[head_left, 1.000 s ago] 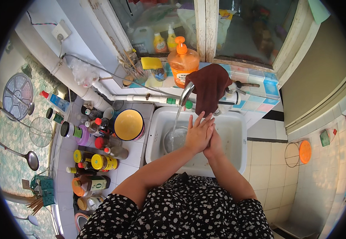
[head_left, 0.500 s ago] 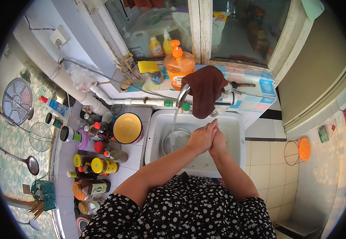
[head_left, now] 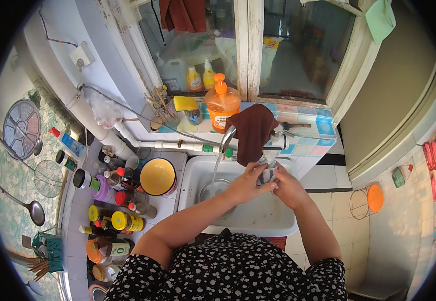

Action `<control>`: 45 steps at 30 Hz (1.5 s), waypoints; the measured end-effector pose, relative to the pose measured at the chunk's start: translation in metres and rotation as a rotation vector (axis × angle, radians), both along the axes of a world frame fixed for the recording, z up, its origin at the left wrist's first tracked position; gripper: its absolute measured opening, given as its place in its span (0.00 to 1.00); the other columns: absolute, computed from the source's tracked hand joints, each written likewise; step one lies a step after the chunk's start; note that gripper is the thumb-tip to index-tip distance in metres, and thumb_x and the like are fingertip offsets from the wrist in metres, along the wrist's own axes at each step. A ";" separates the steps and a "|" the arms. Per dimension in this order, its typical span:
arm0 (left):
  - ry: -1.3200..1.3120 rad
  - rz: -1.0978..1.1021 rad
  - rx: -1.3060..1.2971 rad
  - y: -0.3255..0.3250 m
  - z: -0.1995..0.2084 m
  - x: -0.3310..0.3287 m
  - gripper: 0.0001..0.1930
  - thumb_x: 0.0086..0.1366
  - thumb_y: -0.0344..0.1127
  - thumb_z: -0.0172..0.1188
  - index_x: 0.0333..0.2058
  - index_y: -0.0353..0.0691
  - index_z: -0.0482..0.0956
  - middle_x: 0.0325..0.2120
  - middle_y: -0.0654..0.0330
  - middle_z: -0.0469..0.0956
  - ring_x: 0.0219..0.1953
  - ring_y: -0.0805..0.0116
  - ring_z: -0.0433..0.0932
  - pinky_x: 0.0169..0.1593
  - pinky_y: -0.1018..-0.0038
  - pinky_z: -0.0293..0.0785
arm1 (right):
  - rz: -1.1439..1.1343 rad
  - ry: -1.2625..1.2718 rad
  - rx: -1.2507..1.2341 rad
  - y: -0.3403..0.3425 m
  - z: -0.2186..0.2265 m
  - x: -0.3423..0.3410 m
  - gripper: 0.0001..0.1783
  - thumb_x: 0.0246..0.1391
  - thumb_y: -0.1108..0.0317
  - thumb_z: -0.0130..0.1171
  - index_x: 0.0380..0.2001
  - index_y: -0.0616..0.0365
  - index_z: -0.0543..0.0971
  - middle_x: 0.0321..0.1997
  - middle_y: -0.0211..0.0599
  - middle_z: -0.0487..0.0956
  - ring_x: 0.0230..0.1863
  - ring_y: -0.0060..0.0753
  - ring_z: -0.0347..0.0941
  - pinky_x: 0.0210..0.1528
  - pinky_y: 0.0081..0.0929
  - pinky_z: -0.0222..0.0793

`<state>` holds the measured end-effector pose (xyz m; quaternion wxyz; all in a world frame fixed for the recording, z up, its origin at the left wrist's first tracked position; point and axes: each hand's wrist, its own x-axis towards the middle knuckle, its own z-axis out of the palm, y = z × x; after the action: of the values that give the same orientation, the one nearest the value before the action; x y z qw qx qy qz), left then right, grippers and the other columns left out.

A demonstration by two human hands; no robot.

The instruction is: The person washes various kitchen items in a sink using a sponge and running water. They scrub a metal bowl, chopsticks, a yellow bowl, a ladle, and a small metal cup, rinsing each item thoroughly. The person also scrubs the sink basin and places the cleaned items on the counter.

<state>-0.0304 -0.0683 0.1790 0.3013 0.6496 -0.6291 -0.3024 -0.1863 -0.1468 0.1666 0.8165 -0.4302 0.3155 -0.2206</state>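
Grey-and-white in colour, a small item of unclear kind [head_left: 267, 174] is held between the curled fingers of the left hand [head_left: 249, 184] and the right hand [head_left: 288, 187], above the white rectangular sink [head_left: 263, 215]. Water is poured from the curved chrome faucet [head_left: 226, 138], draped with dark brown cloth [head_left: 252, 133], into a round metal bowl [head_left: 222, 187].

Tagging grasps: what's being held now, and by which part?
A small grey-white item, kind unclear. Left grip has its left side, right grip its right; fingers hide the rest.
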 end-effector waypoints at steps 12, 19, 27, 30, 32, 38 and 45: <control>0.575 0.109 -0.370 -0.035 0.089 0.023 0.12 0.63 0.38 0.56 0.37 0.34 0.78 0.32 0.67 0.75 0.34 0.81 0.69 0.40 0.82 0.67 | -0.129 0.028 -0.506 0.001 0.104 -0.010 0.22 0.51 0.70 0.58 0.50 0.61 0.68 0.40 0.37 0.74 0.39 0.23 0.71 0.40 0.21 0.71; 0.872 0.151 -0.569 -0.038 0.162 0.044 0.12 0.65 0.39 0.54 0.37 0.36 0.78 0.28 0.69 0.75 0.32 0.83 0.70 0.38 0.83 0.67 | -0.060 -0.009 -0.549 -0.025 0.130 -0.002 0.17 0.55 0.63 0.54 0.47 0.57 0.72 0.42 0.30 0.72 0.39 0.19 0.66 0.40 0.21 0.65; 0.705 0.187 -0.663 -0.049 0.209 0.066 0.12 0.62 0.38 0.57 0.37 0.34 0.78 0.28 0.67 0.76 0.31 0.82 0.70 0.37 0.82 0.68 | -0.184 0.051 -1.160 -0.014 0.202 0.069 0.28 0.50 0.63 0.60 0.52 0.60 0.66 0.48 0.42 0.72 0.49 0.35 0.70 0.50 0.30 0.64; 0.680 0.199 -0.694 -0.049 0.232 0.076 0.12 0.62 0.38 0.57 0.37 0.35 0.78 0.28 0.69 0.75 0.30 0.82 0.70 0.36 0.82 0.67 | -0.244 0.101 -1.174 -0.048 0.212 0.088 0.15 0.51 0.71 0.57 0.42 0.64 0.72 0.33 0.41 0.79 0.35 0.33 0.75 0.40 0.27 0.68; 0.601 0.232 -0.743 -0.055 0.244 0.093 0.12 0.62 0.39 0.57 0.37 0.35 0.78 0.27 0.69 0.75 0.29 0.82 0.69 0.35 0.82 0.67 | -0.263 -0.011 -1.085 -0.070 0.223 0.092 0.09 0.51 0.73 0.56 0.36 0.65 0.76 0.29 0.35 0.79 0.30 0.20 0.72 0.35 0.22 0.67; 0.238 0.359 -1.000 -0.080 0.294 0.158 0.12 0.62 0.39 0.58 0.37 0.36 0.79 0.30 0.69 0.71 0.33 0.80 0.68 0.40 0.82 0.64 | -0.463 0.089 -1.498 -0.153 0.286 0.102 0.13 0.51 0.63 0.58 0.36 0.61 0.78 0.27 0.40 0.79 0.28 0.33 0.75 0.34 0.27 0.67; 0.355 0.339 -0.849 -0.136 0.350 0.188 0.09 0.63 0.38 0.55 0.31 0.38 0.76 0.17 0.72 0.66 0.16 0.84 0.55 0.18 0.84 0.49 | -0.627 0.210 -1.772 -0.215 0.371 0.138 0.14 0.55 0.61 0.51 0.32 0.64 0.74 0.26 0.47 0.76 0.30 0.50 0.73 0.41 0.36 0.65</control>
<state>0.1571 -0.2040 0.5292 0.6870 0.5012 -0.5212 -0.0721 -0.0480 -0.3619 0.5375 0.0631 -0.8070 0.2062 -0.5497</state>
